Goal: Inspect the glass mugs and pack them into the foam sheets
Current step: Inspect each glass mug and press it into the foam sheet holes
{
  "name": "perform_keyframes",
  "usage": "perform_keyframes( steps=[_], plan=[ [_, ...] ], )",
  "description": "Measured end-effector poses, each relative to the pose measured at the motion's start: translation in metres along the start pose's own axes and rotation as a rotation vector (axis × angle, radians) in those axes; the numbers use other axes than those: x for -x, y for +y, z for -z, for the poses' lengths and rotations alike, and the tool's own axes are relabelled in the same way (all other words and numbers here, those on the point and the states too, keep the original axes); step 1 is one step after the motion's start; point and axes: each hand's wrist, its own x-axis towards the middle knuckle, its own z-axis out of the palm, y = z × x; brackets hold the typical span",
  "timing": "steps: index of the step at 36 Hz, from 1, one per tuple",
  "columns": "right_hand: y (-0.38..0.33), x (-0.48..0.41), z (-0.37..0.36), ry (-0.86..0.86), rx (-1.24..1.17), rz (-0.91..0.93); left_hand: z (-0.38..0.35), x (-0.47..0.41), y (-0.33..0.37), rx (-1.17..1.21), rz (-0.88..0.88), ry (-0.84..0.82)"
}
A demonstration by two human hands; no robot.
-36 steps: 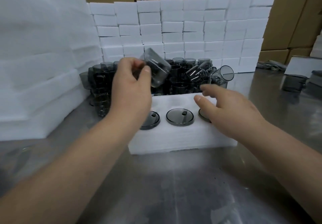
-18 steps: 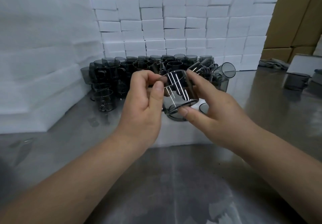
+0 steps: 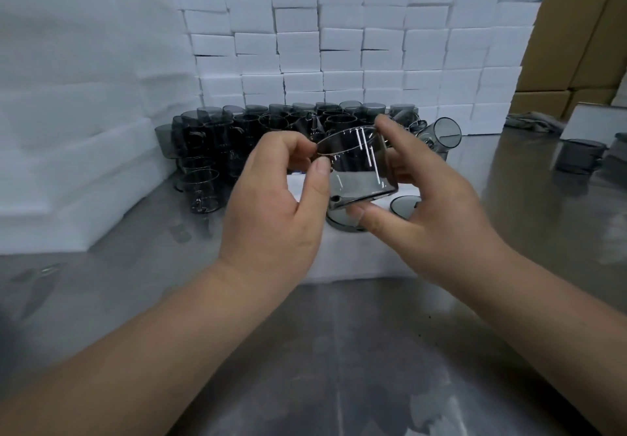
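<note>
A tilted mug (image 3: 356, 164), mouth up-left, is held just above the foam sheet (image 3: 356, 259): left fingers (image 3: 298, 145) pinch its rim, right fingers (image 3: 390, 130) clasp rim and base.

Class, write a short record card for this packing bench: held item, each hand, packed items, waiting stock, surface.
Held item: smoky glass mug, tilted, above the foam sheet
Left: left hand pinches its rim
Right: right hand grips its far side and base
Packed: two seated mugs show in the foam
Waiting: cluster of mugs behind, before stacked foam blocks
Surface: steel table
</note>
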Motion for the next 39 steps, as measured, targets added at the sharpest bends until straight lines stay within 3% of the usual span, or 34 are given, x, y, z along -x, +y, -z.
perform_keyframes(
  steps=[12,31,39],
  plan=[
    [0.002,0.0,0.001,0.09,0.06,0.011,0.0,0.006,0.01,-0.003,0.014,-0.102],
    [-0.003,-0.003,0.004,0.125,0.186,0.259,0.004,0.006,0.012,-0.119,0.041,-0.243],
    [-0.004,-0.001,0.007,0.113,0.118,0.181,0.001,0.005,0.002,0.051,0.032,-0.21]
  ],
)
